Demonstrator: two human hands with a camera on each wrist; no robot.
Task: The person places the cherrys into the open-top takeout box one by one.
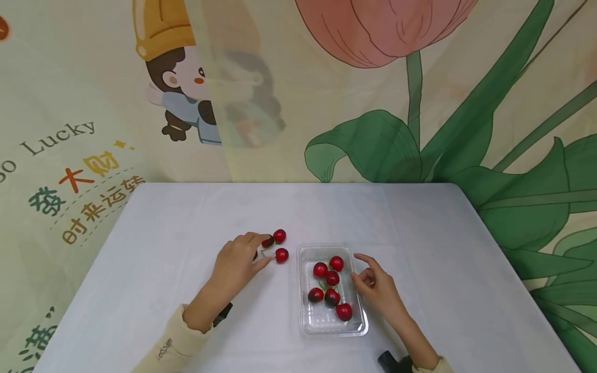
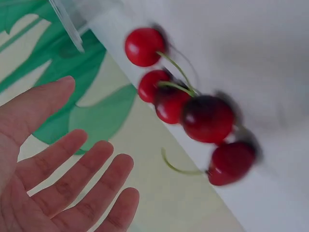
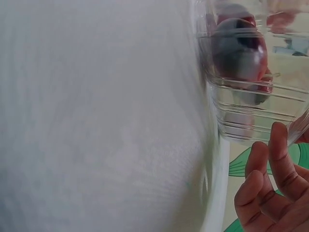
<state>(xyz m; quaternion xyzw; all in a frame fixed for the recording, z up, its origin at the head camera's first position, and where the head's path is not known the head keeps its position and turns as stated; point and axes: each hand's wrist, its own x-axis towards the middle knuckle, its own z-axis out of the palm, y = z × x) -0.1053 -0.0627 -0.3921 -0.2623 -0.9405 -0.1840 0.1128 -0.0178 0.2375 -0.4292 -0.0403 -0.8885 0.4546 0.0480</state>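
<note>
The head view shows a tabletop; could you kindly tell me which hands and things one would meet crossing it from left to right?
Left hand → two bright red loose cherries → clear plastic tray holding six cherries → right hand.

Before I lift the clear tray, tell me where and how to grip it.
Probably best, hold the clear tray by the middle of its two long rims, one hand from each side; the right hand is at the right rim. It sits flat, longer front to back than across, and holds six cherries, so even support should keep it level.
</note>
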